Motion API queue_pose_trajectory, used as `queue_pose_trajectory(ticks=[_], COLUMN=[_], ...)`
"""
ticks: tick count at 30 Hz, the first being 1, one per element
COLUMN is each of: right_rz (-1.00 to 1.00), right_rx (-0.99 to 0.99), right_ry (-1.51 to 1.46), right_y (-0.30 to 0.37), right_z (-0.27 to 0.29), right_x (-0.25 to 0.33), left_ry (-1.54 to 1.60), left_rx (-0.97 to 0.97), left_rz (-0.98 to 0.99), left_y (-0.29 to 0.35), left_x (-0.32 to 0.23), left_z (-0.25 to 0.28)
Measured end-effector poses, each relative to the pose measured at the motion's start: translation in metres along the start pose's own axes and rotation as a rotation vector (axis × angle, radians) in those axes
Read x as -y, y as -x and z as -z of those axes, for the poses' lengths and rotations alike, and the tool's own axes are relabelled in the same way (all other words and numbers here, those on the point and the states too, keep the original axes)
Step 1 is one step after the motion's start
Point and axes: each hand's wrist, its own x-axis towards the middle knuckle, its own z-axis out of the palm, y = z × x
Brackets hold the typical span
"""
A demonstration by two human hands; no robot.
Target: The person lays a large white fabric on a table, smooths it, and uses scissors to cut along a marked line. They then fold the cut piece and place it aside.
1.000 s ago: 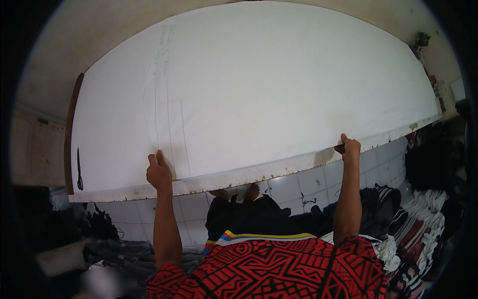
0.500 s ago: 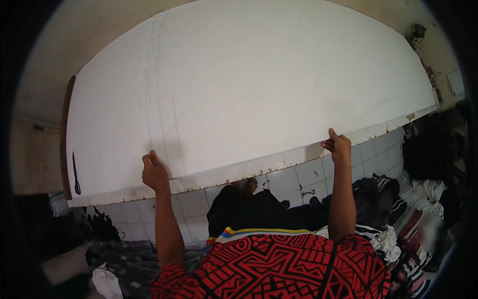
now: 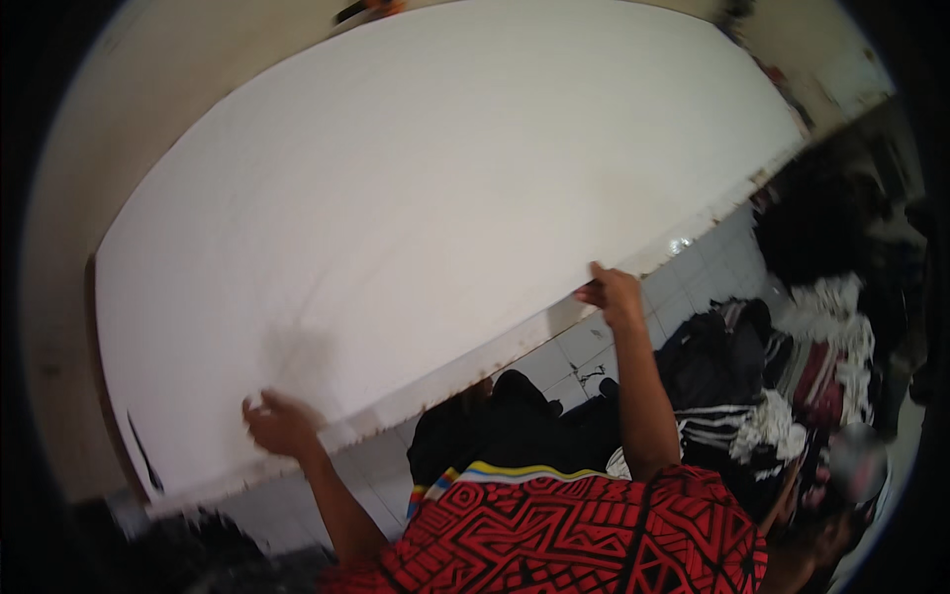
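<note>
A broad white sheet (image 3: 426,188) covers the table, its near edge lying along the table's front strip. With thumb on top and fingers curled beneath, my right hand (image 3: 614,295) pinches this near edge right of the middle. My left hand (image 3: 282,424) is over the sheet's near left part, fingers apart and slightly blurred, holding nothing I can see. Faint lines on the sheet are barely visible through the blur. Dark scissors (image 3: 144,453) lie at the table's left end.
Piled clothes, black, white and striped (image 3: 732,416), lie on the floor at right. Dark cloth (image 3: 208,540) is heaped at lower left. Part of another person (image 3: 826,540) appears to show at lower right. White floor tiles (image 3: 584,342) run below the table.
The view has turned, so the table slants more steeply. My left hand has gone from closed fingertips to spread fingers, further left. My right hand keeps its pinch at the edge.
</note>
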Motion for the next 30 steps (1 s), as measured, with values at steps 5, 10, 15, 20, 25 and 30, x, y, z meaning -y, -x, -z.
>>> queue_pose_trajectory(ticks=[5, 10, 15, 20, 25, 30], right_rz=[-0.065, -0.067, 0.13, -0.018, -0.132, -0.035], right_rx=[-0.113, -0.234, 0.142, 0.139, 0.124, -0.001], right_ry=[-0.139, -0.294, -0.547, -0.267, -0.445, -0.349], right_y=[-0.045, -0.172, -0.257, -0.256, -0.323, -0.385], right_z=[0.027, 0.11, 0.211, 0.258, 0.297, 0.347], right_x=[0.034, 0.123, 0.151, 0.138, 0.21, 0.238], left_ry=[0.473, 0.374, 0.134, 0.108, 0.317, 0.084], left_rx=[0.011, 0.187, 0.272, 0.325, 0.297, 0.281], left_rz=[-0.644, -0.916, -0.797, -0.557, -0.794, -0.824], left_y=[0.067, 0.147, 0.168, 0.194, 0.255, 0.281], left_x=[-0.129, -0.257, -0.285, -0.355, -0.493, -0.548], left_z=[0.004, -0.021, -0.019, -0.01, -0.034, -0.044])
